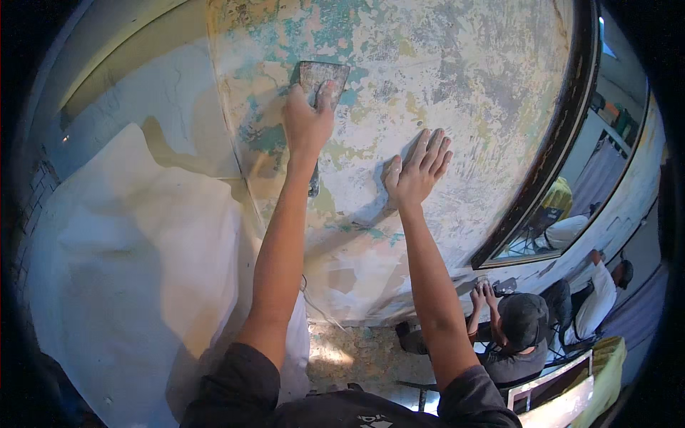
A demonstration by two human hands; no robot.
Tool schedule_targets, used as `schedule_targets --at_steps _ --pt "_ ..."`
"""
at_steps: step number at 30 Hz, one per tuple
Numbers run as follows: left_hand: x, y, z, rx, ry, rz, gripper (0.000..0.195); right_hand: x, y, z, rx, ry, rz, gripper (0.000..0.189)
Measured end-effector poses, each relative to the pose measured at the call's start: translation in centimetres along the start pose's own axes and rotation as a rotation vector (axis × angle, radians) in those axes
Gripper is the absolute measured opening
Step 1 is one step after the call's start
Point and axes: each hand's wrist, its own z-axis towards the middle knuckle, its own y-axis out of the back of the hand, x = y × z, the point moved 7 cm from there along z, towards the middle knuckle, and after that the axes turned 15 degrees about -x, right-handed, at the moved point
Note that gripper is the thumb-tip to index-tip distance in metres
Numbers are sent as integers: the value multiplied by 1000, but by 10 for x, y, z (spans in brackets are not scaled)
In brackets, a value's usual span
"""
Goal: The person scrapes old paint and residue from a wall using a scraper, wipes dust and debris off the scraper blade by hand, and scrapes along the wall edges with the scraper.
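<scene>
My left hand (309, 120) grips a wide scraper or putty knife (320, 74), its worn metal blade up against the wall and the end of its dark handle showing below my wrist. The wall (364, 128) has patchy, flaking paint in white, turquoise, ochre and grey. To the right and a little lower, my right hand (420, 168) rests on the same wall, fingers spread and pointing up, with nothing held. Whitish dust marks the fingers of both hands.
A dark-framed mirror (535, 214) hangs at the right. A white sheet (139, 257) covers something large at the left. Below right, a person in a dark cap (522, 321) sits close to the wall, with another person in white (596, 305) beyond. A chair (556, 396) stands at the lower right.
</scene>
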Motion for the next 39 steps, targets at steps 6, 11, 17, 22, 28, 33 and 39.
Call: schedule_targets --at_steps 6,11,17,22,28,33,39 --pt "0 0 -16 -25 46 5 49 -3 2 -1 14 13 -6 65" --pt "4 0 -1 3 44 -3 49 0 1 -1 -13 29 -12 64" --pt "-7 9 -9 -43 1 52 48 -1 2 0 -21 17 2 63" --pt "-15 3 4 -29 -37 -6 49 -3 2 -1 -47 11 6 62" --pt "16 17 -21 -21 -30 -41 46 -4 1 -2 -51 7 -1 61" --pt "19 19 -22 -8 72 -125 43 -7 3 -1 -54 4 9 60" --pt "-6 0 14 102 251 -196 44 -6 2 -1 -49 12 20 60"
